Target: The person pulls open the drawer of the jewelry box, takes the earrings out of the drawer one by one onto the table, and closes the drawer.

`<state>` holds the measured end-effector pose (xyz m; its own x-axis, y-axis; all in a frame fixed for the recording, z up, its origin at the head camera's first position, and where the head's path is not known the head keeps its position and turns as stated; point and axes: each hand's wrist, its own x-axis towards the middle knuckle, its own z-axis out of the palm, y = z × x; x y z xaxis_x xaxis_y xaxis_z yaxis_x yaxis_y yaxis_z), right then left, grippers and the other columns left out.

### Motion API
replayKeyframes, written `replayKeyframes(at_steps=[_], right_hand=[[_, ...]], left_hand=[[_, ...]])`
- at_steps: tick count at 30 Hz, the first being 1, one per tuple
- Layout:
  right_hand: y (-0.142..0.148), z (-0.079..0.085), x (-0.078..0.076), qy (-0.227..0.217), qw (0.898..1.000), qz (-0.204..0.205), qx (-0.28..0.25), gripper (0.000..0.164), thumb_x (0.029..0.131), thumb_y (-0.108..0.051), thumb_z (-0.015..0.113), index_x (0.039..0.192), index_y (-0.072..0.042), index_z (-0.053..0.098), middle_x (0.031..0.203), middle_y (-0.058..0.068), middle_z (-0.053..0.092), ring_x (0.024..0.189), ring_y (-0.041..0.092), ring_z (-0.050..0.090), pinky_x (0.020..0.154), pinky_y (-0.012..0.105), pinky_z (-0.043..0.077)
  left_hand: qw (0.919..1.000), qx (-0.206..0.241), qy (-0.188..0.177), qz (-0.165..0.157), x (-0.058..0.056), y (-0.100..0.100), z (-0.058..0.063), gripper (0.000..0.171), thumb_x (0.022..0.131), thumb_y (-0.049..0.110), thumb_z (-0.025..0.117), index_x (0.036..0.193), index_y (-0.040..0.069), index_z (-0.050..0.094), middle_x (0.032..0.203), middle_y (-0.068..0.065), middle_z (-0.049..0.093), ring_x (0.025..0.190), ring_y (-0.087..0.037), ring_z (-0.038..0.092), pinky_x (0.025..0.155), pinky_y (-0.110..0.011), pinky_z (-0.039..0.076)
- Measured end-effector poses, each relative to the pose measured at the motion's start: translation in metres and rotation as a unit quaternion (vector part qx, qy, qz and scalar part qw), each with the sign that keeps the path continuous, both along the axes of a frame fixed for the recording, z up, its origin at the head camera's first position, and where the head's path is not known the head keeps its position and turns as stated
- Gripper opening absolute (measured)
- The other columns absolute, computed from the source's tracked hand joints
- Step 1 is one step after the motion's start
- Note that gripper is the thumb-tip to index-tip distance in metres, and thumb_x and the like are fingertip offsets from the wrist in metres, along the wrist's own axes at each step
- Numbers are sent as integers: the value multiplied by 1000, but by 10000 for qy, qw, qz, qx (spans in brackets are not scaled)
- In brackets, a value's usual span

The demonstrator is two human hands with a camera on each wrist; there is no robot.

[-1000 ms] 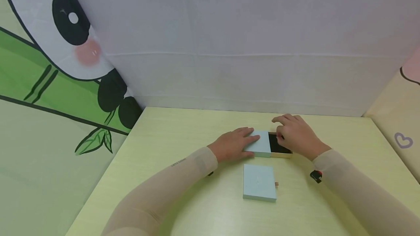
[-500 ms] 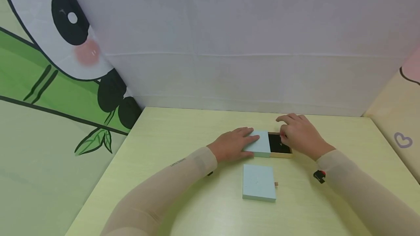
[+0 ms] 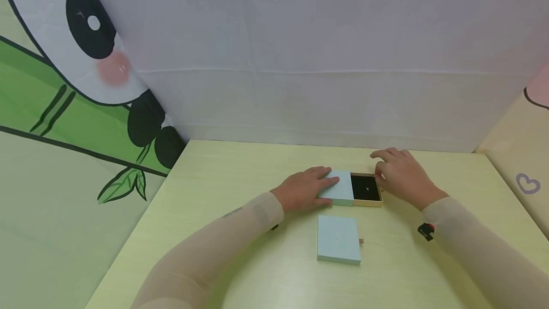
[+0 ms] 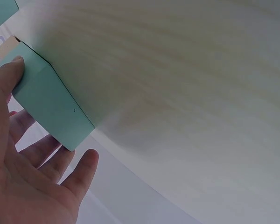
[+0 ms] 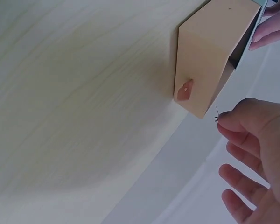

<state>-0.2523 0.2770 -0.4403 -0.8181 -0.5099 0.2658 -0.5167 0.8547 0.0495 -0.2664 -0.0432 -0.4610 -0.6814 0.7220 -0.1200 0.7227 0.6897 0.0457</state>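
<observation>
A light blue drawer box [image 3: 341, 189] lies near the back of the table, its inner tray pulled partly out to the right. Black lining [image 3: 360, 193] fills the tray, and a tiny shiny star-shaped piece [image 3: 367, 189] sits on it. My left hand [image 3: 302, 189] holds the sleeve of the box, thumb along the near side and fingers spread over the top. Beside the tray's right end, my right hand [image 3: 401, 179] pinches a tiny stud earring [image 5: 217, 116] with a thin pin between thumb and index finger; its other fingers are loosely bent.
A second light blue box [image 3: 338, 240] lies closed in front, a small tab [image 3: 361, 241] sticking out on its right. The tray's end has a ribbon pull [image 5: 185, 90]. A white cloth [image 3: 321, 70] hangs behind the pale wooden table [image 3: 240, 166].
My right hand has moved right, from over the black lining to the tray's right edge. The star-shaped piece on the lining has come into view. My left hand stays in place.
</observation>
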Motion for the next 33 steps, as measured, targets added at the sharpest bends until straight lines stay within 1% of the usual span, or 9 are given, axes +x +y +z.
replayKeyframes(at_steps=[4, 10, 14, 18, 28, 33], right_hand=[[5, -1, 1, 18, 10000, -39, 7, 12, 100, -6, 89, 88, -9, 87, 147, 21, 80, 137, 49, 71, 111, 68, 60], [10, -3, 2, 89, 10000, -26, 3, 11, 101, -1, 87, 90, -6, 86, 144, 21, 81, 133, 49, 73, 107, 67, 62], [13, -3, 3, 95, 9999, -82, 22, 11, 99, -1, 87, 90, -6, 86, 143, 21, 81, 131, 50, 74, 106, 68, 63], [16, -4, 3, -5, 9998, -178, 68, 9, 98, -2, 89, 90, -5, 86, 143, 22, 81, 131, 50, 73, 106, 68, 62], [24, -12, 3, -246, 9993, -271, 89, 9, 99, -2, 87, 92, -6, 88, 143, 22, 81, 130, 51, 74, 103, 69, 63], [25, -13, 4, -484, 9977, -444, 184, 6, 101, -4, 87, 95, -5, 89, 145, 23, 80, 135, 52, 72, 107, 69, 62]], left_hand=[[10000, 4, -7, 9, 0, 0, 0, 76, 119, 62, 65, 186, 33, 41, 195, -4, 38, 183, -26, 38, 142, -45, 46], [10000, 9, -16, 7, 0, 0, -1, 76, 119, 61, 65, 186, 33, 41, 195, -5, 38, 183, -26, 38, 143, -45, 45], [10000, 4, -38, -2, -1, 0, 0, 76, 120, 61, 64, 186, 33, 41, 196, -5, 37, 183, -26, 37, 143, -45, 45], [10000, 33, -36, -1, 0, 0, 1, 76, 119, 60, 65, 186, 32, 41, 196, -5, 37, 183, -27, 38, 143, -45, 46], [9999, 113, -124, 3, 1, -1, 2, 75, 120, 58, 66, 186, 32, 42, 196, -5, 37, 183, -27, 37, 142, -47, 47], [9999, 130, -85, -49, 2, -2, 3, 75, 120, 58, 65, 186, 31, 42, 195, -6, 38, 183, -27, 37, 144, -45, 44]])
